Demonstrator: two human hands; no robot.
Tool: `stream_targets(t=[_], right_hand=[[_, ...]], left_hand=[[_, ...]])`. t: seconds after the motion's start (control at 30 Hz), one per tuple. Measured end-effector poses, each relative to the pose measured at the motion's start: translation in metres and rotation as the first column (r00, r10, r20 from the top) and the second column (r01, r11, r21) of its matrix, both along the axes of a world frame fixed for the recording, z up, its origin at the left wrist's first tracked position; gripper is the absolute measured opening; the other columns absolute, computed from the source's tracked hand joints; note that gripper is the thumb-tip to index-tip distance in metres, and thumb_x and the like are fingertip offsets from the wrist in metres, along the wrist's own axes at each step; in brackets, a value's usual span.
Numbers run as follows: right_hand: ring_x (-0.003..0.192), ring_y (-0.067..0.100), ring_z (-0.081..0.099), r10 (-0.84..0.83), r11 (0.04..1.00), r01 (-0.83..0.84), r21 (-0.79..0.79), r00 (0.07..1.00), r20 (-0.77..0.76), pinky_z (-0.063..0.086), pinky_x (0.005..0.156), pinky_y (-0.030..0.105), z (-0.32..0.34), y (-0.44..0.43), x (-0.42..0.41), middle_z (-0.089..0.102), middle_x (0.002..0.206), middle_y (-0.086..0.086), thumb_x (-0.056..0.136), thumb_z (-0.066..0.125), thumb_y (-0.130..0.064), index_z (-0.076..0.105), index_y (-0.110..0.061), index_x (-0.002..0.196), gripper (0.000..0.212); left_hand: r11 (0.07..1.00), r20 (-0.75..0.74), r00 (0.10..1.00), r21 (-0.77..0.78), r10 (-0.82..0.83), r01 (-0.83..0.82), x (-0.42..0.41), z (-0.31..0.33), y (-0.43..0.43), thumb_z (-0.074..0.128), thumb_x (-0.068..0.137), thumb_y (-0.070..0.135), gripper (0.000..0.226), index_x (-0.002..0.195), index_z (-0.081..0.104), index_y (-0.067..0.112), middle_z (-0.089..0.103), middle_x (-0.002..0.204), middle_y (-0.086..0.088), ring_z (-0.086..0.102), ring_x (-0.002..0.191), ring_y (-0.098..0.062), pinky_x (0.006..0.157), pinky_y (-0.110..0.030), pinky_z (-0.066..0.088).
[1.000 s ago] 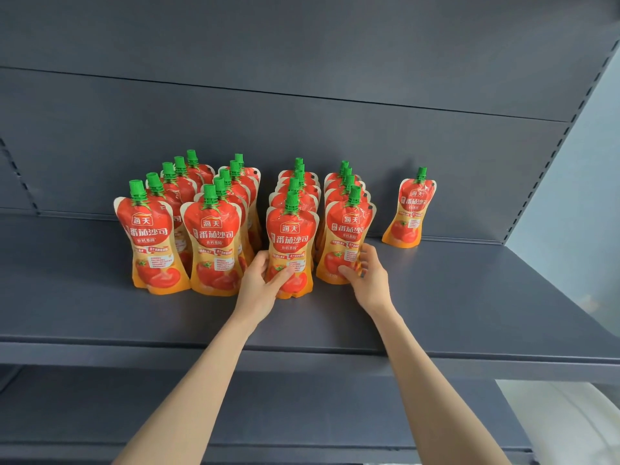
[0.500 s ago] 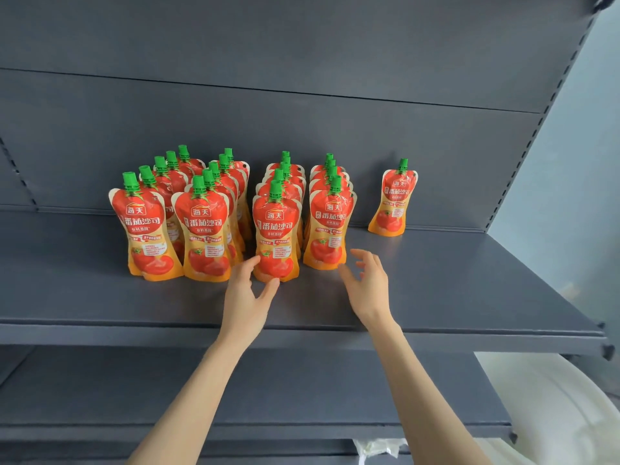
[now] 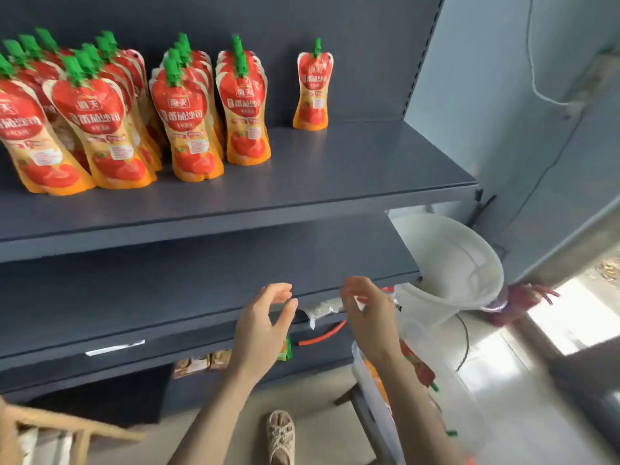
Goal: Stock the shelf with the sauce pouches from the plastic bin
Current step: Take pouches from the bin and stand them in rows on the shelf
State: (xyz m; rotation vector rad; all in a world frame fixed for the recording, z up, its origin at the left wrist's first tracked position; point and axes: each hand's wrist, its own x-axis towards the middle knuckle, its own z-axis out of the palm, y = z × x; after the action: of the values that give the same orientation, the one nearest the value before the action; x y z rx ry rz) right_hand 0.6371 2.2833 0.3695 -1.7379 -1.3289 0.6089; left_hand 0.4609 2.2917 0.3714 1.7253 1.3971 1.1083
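Note:
Red and orange sauce pouches [image 3: 188, 122] with green caps stand in several rows on the grey shelf [image 3: 335, 176]. One pouch [image 3: 312, 88] stands alone at the back right. My left hand [image 3: 265, 323] and my right hand [image 3: 367, 313] hang in the air below the shelf, in front of a lower shelf, fingers relaxed and empty. Under my right arm sits the clear plastic bin [image 3: 369, 391] with more pouches [image 3: 416, 364] inside, partly hidden by the arm.
A white round tub [image 3: 449, 263] sits to the right of the lower shelf. Small packets [image 3: 201, 362] lie on the bottom shelf. A wooden chair [image 3: 50, 427] is at the lower left. My sandalled foot [image 3: 280, 437] is on the pale floor.
Both hands have let go of the front pouches and dropped from the stocked shelf to below it. The view has swung down and right, bringing the bin and tub into sight.

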Motion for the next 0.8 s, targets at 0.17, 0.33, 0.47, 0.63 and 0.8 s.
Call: stream_targets(t=[0.17,0.33,0.47,0.63,0.8], right_hand=[[0.089,0.018,0.066,-0.079,0.986,0.084,-0.148,0.996,0.035,0.052,0.084,0.039,-0.034,-0.072,0.041,0.07,0.093,-0.004,0.09,0.057,-0.01,0.066,-0.017,0.102,0.016],[0.085,0.023,0.067,-0.157,0.965,0.162,-0.206,0.987,0.04,0.053,0.079,0.043,-0.047,-0.116,0.082,0.068,0.087,-0.005,0.083,0.061,-0.015,0.066,-0.011,0.1,0.018],[0.082,0.016,0.065,-0.233,0.945,0.234,-0.23,0.972,0.031,0.054,0.08,0.038,-0.057,-0.137,0.131,0.066,0.089,-0.007,0.089,0.06,-0.009,0.067,-0.009,0.101,0.014],[0.082,0.014,0.062,-0.251,0.92,0.252,-0.299,0.967,0.041,0.052,0.081,0.033,-0.078,-0.149,0.205,0.07,0.098,0.003,0.091,0.059,-0.011,0.066,-0.006,0.106,0.017],[0.082,0.011,0.061,-0.186,0.902,0.157,-0.402,0.982,-0.033,0.049,0.075,0.019,-0.12,-0.143,0.286,0.068,0.096,0.0,0.091,0.058,-0.01,0.065,-0.005,0.105,0.017]], left_hand=[[0.976,0.029,0.995,-0.197,-0.093,0.097,0.033,-0.043,-0.057,0.062,0.087,0.021,0.013,0.098,0.06,0.028,0.067,0.095,0.009,0.06,0.091,0.002,0.084,-0.021,0.048],[0.935,0.0,0.98,-0.298,-0.199,0.19,0.078,-0.06,-0.079,0.06,0.089,0.018,0.014,0.103,0.061,0.022,0.066,0.096,0.009,0.062,0.092,-0.004,0.085,-0.027,0.049],[0.92,-0.034,0.962,-0.305,-0.271,0.248,0.129,-0.066,-0.085,0.06,0.089,0.017,0.013,0.102,0.063,0.018,0.067,0.092,0.01,0.062,0.088,-0.003,0.078,-0.017,0.047],[0.89,-0.034,0.957,-0.379,-0.287,0.253,0.206,-0.093,-0.096,0.062,0.088,0.017,0.014,0.102,0.065,0.016,0.068,0.092,0.01,0.061,0.085,0.0,0.076,-0.016,0.047],[0.847,-0.023,0.985,-0.514,-0.172,0.136,0.294,-0.143,-0.11,0.061,0.088,0.017,0.013,0.101,0.064,0.016,0.066,0.089,0.01,0.06,0.084,0.0,0.076,-0.014,0.046]])
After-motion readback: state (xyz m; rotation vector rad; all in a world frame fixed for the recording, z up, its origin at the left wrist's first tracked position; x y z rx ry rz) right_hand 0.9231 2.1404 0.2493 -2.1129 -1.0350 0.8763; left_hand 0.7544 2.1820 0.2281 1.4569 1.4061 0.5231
